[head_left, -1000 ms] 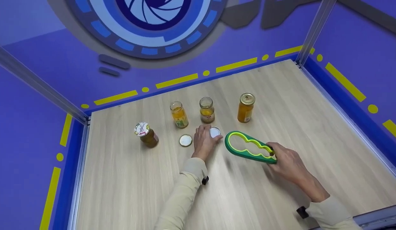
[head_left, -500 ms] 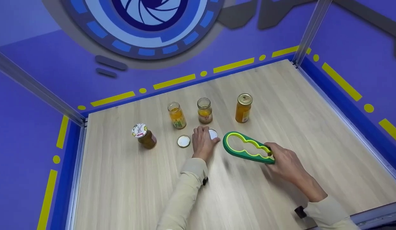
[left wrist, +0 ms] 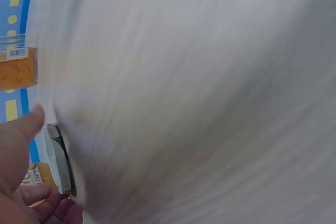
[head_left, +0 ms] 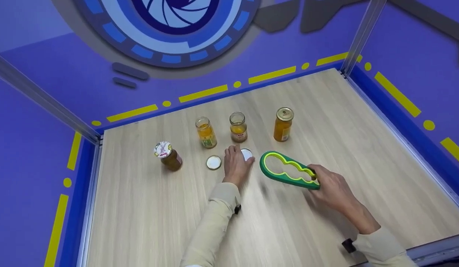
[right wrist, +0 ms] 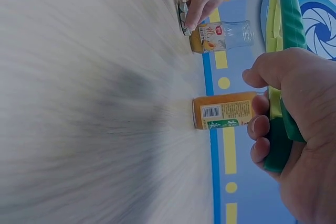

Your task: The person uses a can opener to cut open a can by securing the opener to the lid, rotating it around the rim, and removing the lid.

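My right hand grips the narrow end of a green jar opener with a scalloped yellow inner edge, held above the table. The right wrist view shows my fingers curled round its handle. My left hand is low at the table, thumb and fingers about the edge of a jar lid whose white inside faces up. In the left wrist view the fingers touch the lid at its lower edge, the thumb close to the opposite edge. Just behind stands an uncapped glass jar with orange contents.
Another uncapped jar stands to the left, with a second lid lying white side up before it. A capped jar with a patterned lid is farther left. A gold-capped orange jar stands at the right. Blue-purple walls bound the table.
The head view has shifted slightly. Both hands, the jar opener and the lid stay almost where they were.
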`<state>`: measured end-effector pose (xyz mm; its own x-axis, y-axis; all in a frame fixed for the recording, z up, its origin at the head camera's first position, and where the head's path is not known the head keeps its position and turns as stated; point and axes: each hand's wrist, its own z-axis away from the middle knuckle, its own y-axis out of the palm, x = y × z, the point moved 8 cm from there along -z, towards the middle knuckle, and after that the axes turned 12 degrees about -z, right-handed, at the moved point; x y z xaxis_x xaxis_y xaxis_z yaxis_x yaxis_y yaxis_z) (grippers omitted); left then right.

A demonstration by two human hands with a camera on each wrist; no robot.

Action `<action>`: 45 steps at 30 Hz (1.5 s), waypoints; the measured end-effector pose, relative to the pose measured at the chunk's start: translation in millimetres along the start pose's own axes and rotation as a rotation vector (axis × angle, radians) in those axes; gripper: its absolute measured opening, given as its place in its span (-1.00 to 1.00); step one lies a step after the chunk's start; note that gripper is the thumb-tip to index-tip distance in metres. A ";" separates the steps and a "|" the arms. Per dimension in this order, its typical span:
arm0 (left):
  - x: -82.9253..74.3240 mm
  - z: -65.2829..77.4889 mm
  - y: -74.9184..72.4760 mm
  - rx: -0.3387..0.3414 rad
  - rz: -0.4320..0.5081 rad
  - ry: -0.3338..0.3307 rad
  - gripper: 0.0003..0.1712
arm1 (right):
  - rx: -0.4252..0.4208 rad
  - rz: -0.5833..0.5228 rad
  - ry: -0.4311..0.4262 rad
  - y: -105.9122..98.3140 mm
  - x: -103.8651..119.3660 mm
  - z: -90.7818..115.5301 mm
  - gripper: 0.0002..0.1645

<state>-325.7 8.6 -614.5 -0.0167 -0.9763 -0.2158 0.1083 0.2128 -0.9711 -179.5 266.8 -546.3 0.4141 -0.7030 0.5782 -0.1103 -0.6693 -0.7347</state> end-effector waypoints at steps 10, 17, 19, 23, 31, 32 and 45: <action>10.4 12.5 -12.0 0.032 0.118 -0.013 -0.26 | 0.035 -0.020 0.055 2.4 -2.2 -2.6 -0.31; 25.9 30.5 -31.3 -0.016 0.191 -0.006 -0.28 | 0.046 -0.044 0.061 -0.4 -3.9 -5.1 -0.27; 33.2 36.1 -37.2 -0.034 0.212 -0.004 -0.30 | 0.054 -0.048 0.064 0.1 -4.4 -5.8 -0.27; 50.9 47.7 -47.4 -0.038 0.279 -0.026 -0.30 | 0.066 -0.048 0.068 1.1 -5.0 -7.2 -0.28; 90.9 70.7 -64.4 -0.046 0.368 -0.102 -0.30 | 0.054 -0.026 0.044 -0.9 -3.9 -7.7 -0.24; 95.5 73.2 -67.3 -0.058 0.375 -0.098 -0.31 | 0.051 -0.021 0.037 -0.8 -3.6 -7.4 -0.24; 171.1 100.3 -94.7 -0.106 0.478 -0.162 -0.32 | 0.102 -0.008 0.048 4.4 -2.3 -8.4 -0.18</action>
<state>-239.1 -182.6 -549.3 0.1653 -0.7607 -0.6277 -0.0354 0.6315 -0.7746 -188.5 263.5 -547.9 0.3709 -0.7099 0.5987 -0.0136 -0.6488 -0.7609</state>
